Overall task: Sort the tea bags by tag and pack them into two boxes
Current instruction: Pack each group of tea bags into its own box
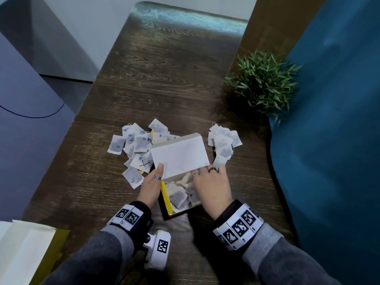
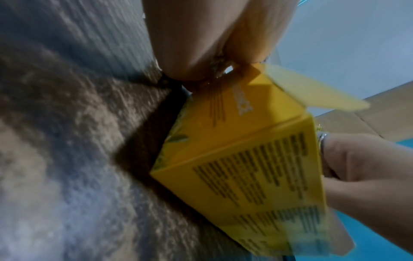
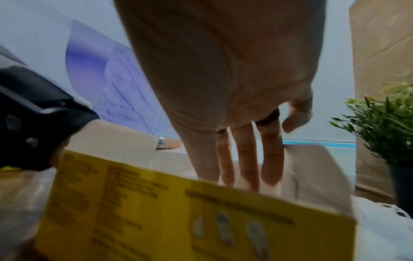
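A yellow tea box (image 1: 165, 199) stands open on the wooden table, its white-lined lid (image 1: 180, 155) tilted up, with several tea bags (image 1: 178, 197) inside. My left hand (image 1: 153, 182) grips the box's left side, with the ringed thumb on the lid's inner face. In the left wrist view the fingers (image 2: 190, 53) meet the box (image 2: 234, 150) at its top flap. My right hand (image 1: 209, 182) reaches into the box under the lid's edge, fingers (image 3: 245, 167) straight and holding nothing. Loose tea bags lie in a left pile (image 1: 133, 145) and a smaller right pile (image 1: 224, 138).
A second open box (image 1: 30, 249) with a pale lid sits at the near left corner. A potted green plant (image 1: 263, 83) stands at the right edge, beside a blue cushion (image 1: 329, 140). Brown cardboard (image 1: 267, 27) leans behind the plant.
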The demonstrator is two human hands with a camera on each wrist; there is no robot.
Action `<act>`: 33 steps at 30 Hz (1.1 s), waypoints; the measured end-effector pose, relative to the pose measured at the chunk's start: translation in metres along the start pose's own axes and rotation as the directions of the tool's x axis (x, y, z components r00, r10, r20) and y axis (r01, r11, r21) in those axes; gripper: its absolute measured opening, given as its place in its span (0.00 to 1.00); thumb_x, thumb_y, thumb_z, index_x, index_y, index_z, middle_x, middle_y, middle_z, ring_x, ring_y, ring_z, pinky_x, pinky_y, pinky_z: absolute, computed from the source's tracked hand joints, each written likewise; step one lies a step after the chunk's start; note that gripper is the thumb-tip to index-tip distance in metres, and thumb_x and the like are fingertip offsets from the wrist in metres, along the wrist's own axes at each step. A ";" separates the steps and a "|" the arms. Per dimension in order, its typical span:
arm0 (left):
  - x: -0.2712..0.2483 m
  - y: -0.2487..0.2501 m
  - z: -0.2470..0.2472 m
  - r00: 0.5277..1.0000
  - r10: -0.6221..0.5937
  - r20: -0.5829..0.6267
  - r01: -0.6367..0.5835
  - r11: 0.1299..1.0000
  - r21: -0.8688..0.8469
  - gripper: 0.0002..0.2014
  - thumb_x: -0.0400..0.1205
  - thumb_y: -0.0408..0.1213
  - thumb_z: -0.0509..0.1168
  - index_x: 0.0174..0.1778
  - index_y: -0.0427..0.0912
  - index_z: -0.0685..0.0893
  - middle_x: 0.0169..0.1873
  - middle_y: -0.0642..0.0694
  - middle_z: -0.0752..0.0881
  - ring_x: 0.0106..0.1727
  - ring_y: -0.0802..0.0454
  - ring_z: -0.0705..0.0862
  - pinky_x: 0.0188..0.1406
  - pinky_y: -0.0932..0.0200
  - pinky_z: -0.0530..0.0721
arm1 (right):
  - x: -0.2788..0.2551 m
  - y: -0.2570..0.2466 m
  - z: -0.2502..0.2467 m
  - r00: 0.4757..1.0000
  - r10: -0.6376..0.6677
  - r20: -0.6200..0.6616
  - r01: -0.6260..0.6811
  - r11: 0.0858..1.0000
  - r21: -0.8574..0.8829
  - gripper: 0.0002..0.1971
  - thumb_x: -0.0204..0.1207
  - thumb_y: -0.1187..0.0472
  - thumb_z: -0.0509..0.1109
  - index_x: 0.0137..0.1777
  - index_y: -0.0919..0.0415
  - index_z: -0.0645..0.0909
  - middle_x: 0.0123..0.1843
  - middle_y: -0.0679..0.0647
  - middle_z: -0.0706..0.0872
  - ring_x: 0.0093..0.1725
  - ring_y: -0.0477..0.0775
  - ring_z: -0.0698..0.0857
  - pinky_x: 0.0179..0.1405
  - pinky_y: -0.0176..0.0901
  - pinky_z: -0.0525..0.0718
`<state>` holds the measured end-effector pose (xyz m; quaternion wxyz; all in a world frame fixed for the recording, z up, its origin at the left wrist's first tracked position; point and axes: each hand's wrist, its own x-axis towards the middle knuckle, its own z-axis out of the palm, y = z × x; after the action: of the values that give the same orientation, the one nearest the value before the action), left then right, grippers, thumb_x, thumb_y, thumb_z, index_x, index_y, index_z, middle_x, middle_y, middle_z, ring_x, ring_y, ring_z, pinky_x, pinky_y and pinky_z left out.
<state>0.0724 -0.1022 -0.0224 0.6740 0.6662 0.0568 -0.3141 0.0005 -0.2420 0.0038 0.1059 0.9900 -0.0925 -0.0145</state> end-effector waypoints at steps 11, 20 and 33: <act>0.000 -0.001 0.000 1.000 0.003 0.001 -0.003 1.000 -0.030 0.15 0.84 0.51 0.53 0.50 0.51 0.83 0.51 0.49 0.88 0.56 0.51 0.86 0.61 0.53 0.80 | 0.016 0.041 -0.028 0.999 -0.051 -0.002 0.043 0.817 0.575 0.08 0.78 0.56 0.64 0.48 0.51 0.86 0.48 0.44 0.88 0.45 0.48 0.83 0.51 0.47 0.73; 0.002 0.000 0.001 1.000 -0.001 0.008 0.002 1.000 -0.008 0.15 0.85 0.51 0.53 0.50 0.50 0.84 0.56 0.45 0.88 0.58 0.50 0.86 0.64 0.52 0.80 | -0.009 0.006 -0.001 0.891 -0.396 0.221 0.366 0.916 0.165 0.06 0.63 0.57 0.67 0.33 0.50 0.86 0.36 0.44 0.88 0.34 0.47 0.87 0.36 0.39 0.81; -0.002 0.002 0.000 1.000 0.014 0.018 -0.013 1.000 -0.021 0.16 0.85 0.51 0.52 0.56 0.50 0.82 0.54 0.52 0.86 0.56 0.60 0.84 0.56 0.64 0.79 | 0.092 0.136 0.040 0.846 0.327 0.422 -0.533 0.468 0.705 0.49 0.59 0.45 0.81 0.78 0.49 0.59 0.74 0.64 0.68 0.74 0.62 0.69 0.76 0.58 0.67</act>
<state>0.0719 -0.1022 -0.0199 0.6835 0.6566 0.0493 -0.3152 0.0649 -0.3982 -0.0070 -0.3620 0.8629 -0.3478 -0.0574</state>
